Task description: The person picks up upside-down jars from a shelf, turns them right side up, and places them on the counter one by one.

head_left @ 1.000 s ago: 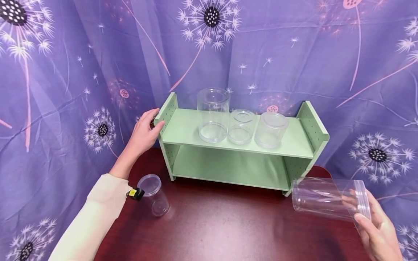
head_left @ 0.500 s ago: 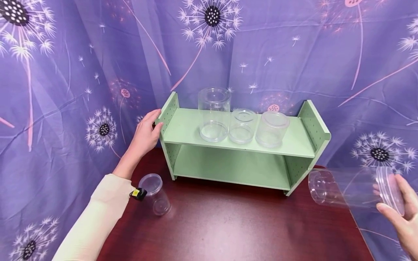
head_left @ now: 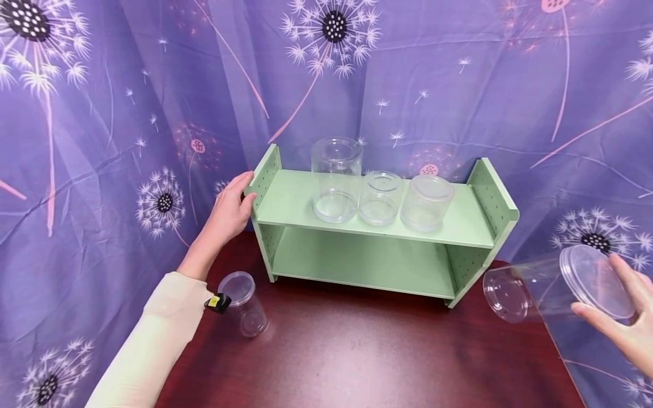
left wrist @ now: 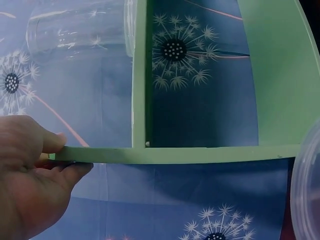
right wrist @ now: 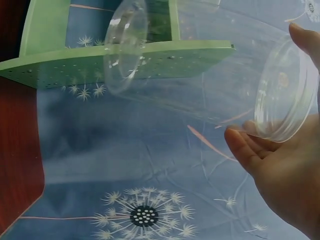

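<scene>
My left hand grips the upper left side panel of a green two-tier shelf; in the left wrist view the thumb and fingers pinch the panel's edge. Over the table's right edge, my right hand holds a tall clear plastic jar by its lidded end. The jar is tilted, its lid facing up and toward me, its base pointing left. In the right wrist view, the thumb and fingers are spread round the lid. On the top tier stand a tall clear jar and two short ones.
Another clear lidded jar stands on the dark red table at left, close to my left wrist. The shelf's bottom tier holds nothing visible. A purple dandelion-print curtain surrounds the table at the back and sides.
My right hand has moved right with the jar, then tipped it so the lid faces up and toward me. The left hand has stayed on the shelf panel.
</scene>
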Available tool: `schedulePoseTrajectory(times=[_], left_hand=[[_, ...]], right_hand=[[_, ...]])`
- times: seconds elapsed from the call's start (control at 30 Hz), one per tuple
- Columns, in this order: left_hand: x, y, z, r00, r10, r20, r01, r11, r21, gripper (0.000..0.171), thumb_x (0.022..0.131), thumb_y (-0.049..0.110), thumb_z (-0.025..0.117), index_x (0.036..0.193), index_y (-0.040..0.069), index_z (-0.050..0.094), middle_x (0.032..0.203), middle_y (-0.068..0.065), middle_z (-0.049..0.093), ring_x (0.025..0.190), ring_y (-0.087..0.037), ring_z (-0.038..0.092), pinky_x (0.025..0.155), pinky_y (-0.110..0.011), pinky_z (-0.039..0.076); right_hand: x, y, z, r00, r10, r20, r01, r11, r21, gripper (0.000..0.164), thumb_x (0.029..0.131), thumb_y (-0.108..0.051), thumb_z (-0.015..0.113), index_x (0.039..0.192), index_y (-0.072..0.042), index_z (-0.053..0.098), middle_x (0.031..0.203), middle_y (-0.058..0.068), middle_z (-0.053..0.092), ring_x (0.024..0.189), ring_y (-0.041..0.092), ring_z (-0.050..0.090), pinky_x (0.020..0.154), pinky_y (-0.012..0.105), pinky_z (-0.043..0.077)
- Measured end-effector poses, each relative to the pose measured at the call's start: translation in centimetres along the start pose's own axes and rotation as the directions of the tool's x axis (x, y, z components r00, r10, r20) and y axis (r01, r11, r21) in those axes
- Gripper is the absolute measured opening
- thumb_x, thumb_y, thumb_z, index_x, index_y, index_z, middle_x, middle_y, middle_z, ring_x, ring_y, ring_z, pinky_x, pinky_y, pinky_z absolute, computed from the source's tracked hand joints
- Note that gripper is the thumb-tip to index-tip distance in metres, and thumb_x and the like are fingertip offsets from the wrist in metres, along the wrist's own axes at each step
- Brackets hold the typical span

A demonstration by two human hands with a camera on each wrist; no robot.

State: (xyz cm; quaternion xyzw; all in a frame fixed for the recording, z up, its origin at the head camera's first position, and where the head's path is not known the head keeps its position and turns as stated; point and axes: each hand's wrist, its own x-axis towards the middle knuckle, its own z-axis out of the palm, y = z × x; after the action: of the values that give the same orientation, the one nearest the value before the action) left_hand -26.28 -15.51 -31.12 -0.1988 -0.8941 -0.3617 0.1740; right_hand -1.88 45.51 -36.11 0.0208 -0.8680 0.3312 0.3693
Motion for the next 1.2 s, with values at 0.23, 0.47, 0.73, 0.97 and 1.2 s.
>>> schedulePoseTrajectory(times=[0.23, 0.47, 0.73, 0.97, 1.2], left_hand=[[-0.1, -0.1, 0.0, 1.0, -0.011, 0.011, 0.011, 1.0, -0.002, 0.051, 0.105, 0.002, 0.054, 0.153, -0.008, 0.04, 0.159, -0.023, 0.04, 0.148, -0.039, 0.035, 0.123, -0.048, 0.027], [-0.3, -0.1, 0.0, 1.0, -0.014, 0.009, 0.014, 1.0, -0.013, 0.052, 0.105, 0.002, 0.055, 0.154, -0.007, 0.04, 0.16, -0.023, 0.039, 0.148, -0.039, 0.035, 0.123, -0.049, 0.027], [-0.3, -0.3, 0.3, 1.0, 0.0, 0.006, 0.0, 1.0, -0.006, 0.052, 0.105, 0.002, 0.055, 0.154, -0.008, 0.039, 0.16, -0.023, 0.039, 0.148, -0.039, 0.035, 0.124, -0.048, 0.026], [-0.4, -0.3, 0.2, 1.0, -0.001, 0.008, 0.001, 1.0, -0.007, 0.053, 0.105, 0.003, 0.054, 0.155, -0.008, 0.039, 0.16, -0.023, 0.038, 0.148, -0.04, 0.034, 0.124, -0.049, 0.025], [-0.3, -0.5, 0.2, 1.0, -0.003, -0.001, 0.003, 1.0, -0.011, 0.052, 0.105, 0.002, 0.054, 0.155, -0.007, 0.039, 0.161, -0.022, 0.039, 0.149, -0.038, 0.034, 0.124, -0.047, 0.025]], right_hand=[[-0.4, 0.0, 0.5, 0.986, 0.008, 0.165, -0.002, 0.999, -0.04, 0.103, 0.073, -0.002, 0.087, 0.162, -0.013, 0.036, 0.148, -0.009, 0.045, 0.125, -0.017, 0.031, 0.099, -0.004, 0.018], [-1.2, -0.1, 1.9, 0.935, 0.036, 0.352, -0.001, 0.995, -0.097, 0.113, 0.073, -0.012, 0.091, 0.164, -0.004, 0.024, 0.137, 0.034, 0.044, 0.12, -0.02, 0.026, 0.094, -0.004, 0.012], [-3.2, 1.0, 4.1, 0.902, 0.073, 0.426, -0.02, 0.992, -0.127, 0.116, 0.073, -0.021, 0.094, 0.164, -0.003, 0.024, 0.138, 0.033, 0.043, 0.112, -0.016, 0.028, 0.085, -0.003, 0.016], [-4.8, 2.1, 5.7, 0.906, 0.045, 0.422, 0.013, 0.991, -0.134, 0.117, 0.068, -0.023, 0.097, 0.161, 0.001, 0.029, 0.134, 0.032, 0.048, 0.112, -0.002, 0.039, 0.085, -0.003, 0.017], [-6.5, 3.0, 7.1, 0.914, 0.017, 0.406, 0.039, 0.991, -0.128, 0.117, 0.062, -0.023, 0.099, 0.155, 0.008, 0.035, 0.13, 0.031, 0.05, 0.111, -0.003, 0.038, 0.086, -0.003, 0.017]])
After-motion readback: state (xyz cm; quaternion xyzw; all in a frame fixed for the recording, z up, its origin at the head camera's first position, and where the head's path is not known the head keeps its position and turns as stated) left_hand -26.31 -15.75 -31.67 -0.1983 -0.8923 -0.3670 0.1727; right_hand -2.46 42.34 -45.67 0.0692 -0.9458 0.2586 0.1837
